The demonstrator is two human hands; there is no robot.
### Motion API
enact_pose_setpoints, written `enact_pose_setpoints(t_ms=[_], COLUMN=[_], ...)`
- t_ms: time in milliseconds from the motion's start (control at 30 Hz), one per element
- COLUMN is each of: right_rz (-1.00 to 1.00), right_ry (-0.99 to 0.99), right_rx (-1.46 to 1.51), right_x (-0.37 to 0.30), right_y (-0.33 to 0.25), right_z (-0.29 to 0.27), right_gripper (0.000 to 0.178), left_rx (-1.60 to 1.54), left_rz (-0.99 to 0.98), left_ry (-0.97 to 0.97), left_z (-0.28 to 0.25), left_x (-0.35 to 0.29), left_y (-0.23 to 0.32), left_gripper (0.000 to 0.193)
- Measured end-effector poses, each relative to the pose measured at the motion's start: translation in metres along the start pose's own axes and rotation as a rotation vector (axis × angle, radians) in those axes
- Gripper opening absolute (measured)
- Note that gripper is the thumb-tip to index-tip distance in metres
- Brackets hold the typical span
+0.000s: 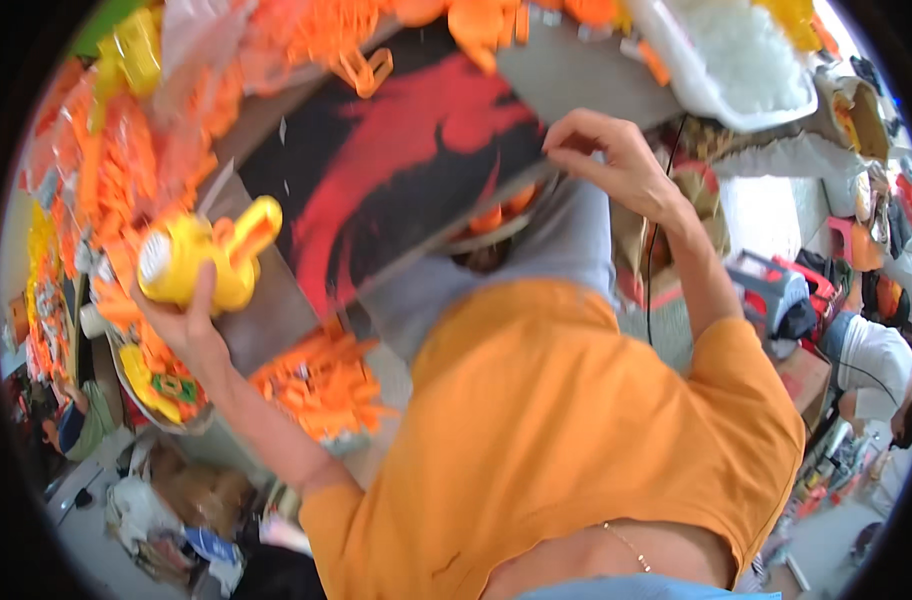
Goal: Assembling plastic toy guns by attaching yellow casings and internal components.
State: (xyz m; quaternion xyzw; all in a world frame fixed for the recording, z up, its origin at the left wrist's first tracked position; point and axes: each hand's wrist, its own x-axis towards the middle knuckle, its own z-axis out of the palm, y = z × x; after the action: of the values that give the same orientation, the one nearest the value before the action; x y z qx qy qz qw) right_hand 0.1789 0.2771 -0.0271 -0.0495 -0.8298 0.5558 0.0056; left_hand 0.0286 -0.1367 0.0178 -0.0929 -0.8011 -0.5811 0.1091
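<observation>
On the left, my left hand (191, 325) is closed round a yellow plastic toy (204, 272). The toy has a rounded body, a pale round face on its left side and a long loop-like part sticking up to the right. My right hand (621, 160) is raised at the right edge of a black and red mat (396, 150), thumb and fingertips pinched together. Whatever may lie between those fingertips is too small to make out. The mat spreads over the grey table (566, 70) in front of me.
Orange plastic parts (141, 150) are heaped along the table's left and far sides. A white tray (736, 70) of clear pieces stands at the far right. More orange parts (321, 385) lie low on the left. Other people (866, 360) are at both sides.
</observation>
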Motion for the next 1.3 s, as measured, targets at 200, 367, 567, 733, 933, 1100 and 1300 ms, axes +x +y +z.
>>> enact_pose_setpoints(t_ms=[200,367,567,733,933,1100,1300], right_rz=[0.039,-0.297,-0.412,-0.42,-0.343,-0.521,-0.718], right_ry=[-0.327,-0.21,-0.18,-0.099,-0.233,-0.248,-0.151], right_rx=[-0.455,-0.539,-0.781,-0.587,-0.593,-0.847,-0.854], right_x=[-0.017,-0.011,-0.009,-0.019,-0.048,-0.059,-0.025], right_y=[0.106,0.151,0.162,0.136,0.071,0.003,-0.027], right_z=[0.052,0.105,0.118,0.09,0.055,0.025,-0.007], right_gripper=[0.014,0.015,0.019,0.011,0.01,0.021,0.021], left_rx=[-0.118,-0.12,-0.009,0.024,0.037,0.019,0.032], left_rz=[0.048,0.101,0.214,0.2,0.215,0.229,0.28], left_ry=[-0.125,-0.209,-0.23,-0.213,-0.2,-0.204,-0.224], left_z=[0.036,0.065,0.073,0.072,0.073,0.075,0.078], left_x=[0.0,-0.005,-0.016,-0.019,-0.022,-0.022,-0.022], left_y=[0.018,0.022,0.039,0.035,0.034,0.038,0.038], left_gripper=[0.06,0.057,0.058,0.059,0.059,0.06,0.062])
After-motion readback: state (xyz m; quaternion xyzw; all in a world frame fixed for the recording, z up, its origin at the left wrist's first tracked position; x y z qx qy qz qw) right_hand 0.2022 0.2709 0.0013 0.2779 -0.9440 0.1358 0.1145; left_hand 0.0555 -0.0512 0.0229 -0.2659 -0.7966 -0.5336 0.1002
